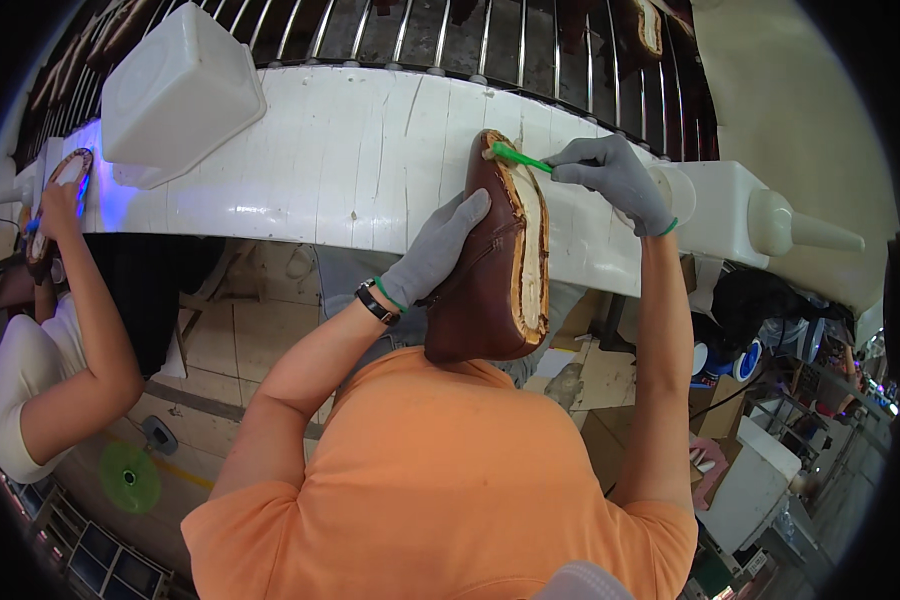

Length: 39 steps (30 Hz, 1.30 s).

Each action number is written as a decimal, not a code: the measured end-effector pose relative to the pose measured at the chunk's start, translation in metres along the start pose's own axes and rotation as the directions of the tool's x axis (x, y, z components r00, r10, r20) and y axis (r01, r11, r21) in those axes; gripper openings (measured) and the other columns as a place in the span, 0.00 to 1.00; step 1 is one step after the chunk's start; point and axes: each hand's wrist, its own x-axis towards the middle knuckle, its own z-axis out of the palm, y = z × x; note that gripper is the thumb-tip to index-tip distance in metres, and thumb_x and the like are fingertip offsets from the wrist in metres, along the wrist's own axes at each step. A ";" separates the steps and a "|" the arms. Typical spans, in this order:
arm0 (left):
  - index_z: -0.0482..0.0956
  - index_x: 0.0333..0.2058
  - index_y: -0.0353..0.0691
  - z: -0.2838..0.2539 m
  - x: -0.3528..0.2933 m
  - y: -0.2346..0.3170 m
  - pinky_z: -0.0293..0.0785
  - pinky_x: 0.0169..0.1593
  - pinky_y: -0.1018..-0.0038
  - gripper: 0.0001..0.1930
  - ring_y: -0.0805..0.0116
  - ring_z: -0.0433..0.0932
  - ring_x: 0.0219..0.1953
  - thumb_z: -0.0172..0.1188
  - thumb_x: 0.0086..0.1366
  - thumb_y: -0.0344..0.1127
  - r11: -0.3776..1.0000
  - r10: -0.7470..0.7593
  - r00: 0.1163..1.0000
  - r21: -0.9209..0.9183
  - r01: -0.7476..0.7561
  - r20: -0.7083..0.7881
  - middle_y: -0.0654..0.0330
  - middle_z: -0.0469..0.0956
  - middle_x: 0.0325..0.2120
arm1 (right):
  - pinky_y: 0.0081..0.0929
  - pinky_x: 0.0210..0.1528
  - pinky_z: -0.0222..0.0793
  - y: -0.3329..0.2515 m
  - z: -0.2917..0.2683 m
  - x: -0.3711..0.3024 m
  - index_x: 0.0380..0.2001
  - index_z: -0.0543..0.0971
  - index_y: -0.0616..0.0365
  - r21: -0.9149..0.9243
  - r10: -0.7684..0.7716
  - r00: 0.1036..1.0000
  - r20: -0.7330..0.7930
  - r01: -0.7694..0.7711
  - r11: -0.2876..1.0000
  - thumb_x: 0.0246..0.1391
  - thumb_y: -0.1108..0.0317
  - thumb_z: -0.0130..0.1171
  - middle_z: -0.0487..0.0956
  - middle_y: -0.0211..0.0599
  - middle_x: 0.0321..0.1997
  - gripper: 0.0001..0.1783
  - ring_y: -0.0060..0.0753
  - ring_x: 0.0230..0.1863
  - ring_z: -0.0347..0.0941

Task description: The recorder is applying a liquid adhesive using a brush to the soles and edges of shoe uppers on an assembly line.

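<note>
Held over the near edge of the tabletop (320,170), right of the middle: a dark brown boot (470,270). Turned on its side, with its bottom to the right. On that bottom, a pale strip down the middle and a rough tan rim around it. Hard to tell if touching the tabletop or not.

Left hand (440,245), in a gray glove: half closed, curled around the left side of the boot and holding on. Right hand (615,180), in a gray glove too: fingers pinched shut on a thin green tool (525,158), with the tip touching the far end of the boot's bottom.

Just beside the right hand, partly behind it: a see-through white cup (680,190). At the right end of the tabletop: a white bottle (735,205) with a long spout, pointing right. Toward the left, by the far edge: a big, boxy white container (175,100). Past the far edge: a row of shiny metal bars (400,35). Near the left end: a co-worker's hand (62,205) on another shoe (73,165), with blue light close by.
</note>
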 end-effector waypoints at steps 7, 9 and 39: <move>0.65 0.60 0.30 0.001 0.000 0.002 0.69 0.56 0.75 0.34 0.72 0.72 0.50 0.48 0.72 0.57 1.000 0.024 1.000 0.011 -0.024 0.001 0.55 0.74 0.51 | 0.18 0.32 0.64 -0.009 -0.007 -0.020 0.34 0.86 0.61 0.043 0.060 0.989 0.133 -0.066 0.997 0.49 0.71 0.68 0.80 0.26 0.26 0.09 0.14 0.28 0.68; 0.66 0.60 0.30 0.000 0.000 0.001 0.69 0.56 0.75 0.34 0.72 0.72 0.50 0.48 0.72 0.57 1.000 0.019 1.000 0.015 -0.019 -0.001 0.55 0.74 0.50 | 0.17 0.34 0.66 -0.008 -0.007 -0.029 0.34 0.86 0.62 0.070 0.061 0.987 0.151 -0.072 0.995 0.48 0.73 0.69 0.81 0.27 0.27 0.08 0.15 0.30 0.70; 0.69 0.57 0.30 0.004 0.002 -0.004 0.71 0.52 0.75 0.32 0.74 0.73 0.46 0.47 0.72 0.57 0.993 0.049 0.999 0.109 -0.047 -0.009 0.57 0.76 0.47 | 0.18 0.36 0.67 -0.026 0.024 -0.100 0.36 0.86 0.63 0.059 0.066 0.997 -0.036 -0.064 0.996 0.51 0.72 0.66 0.81 0.30 0.27 0.09 0.15 0.31 0.71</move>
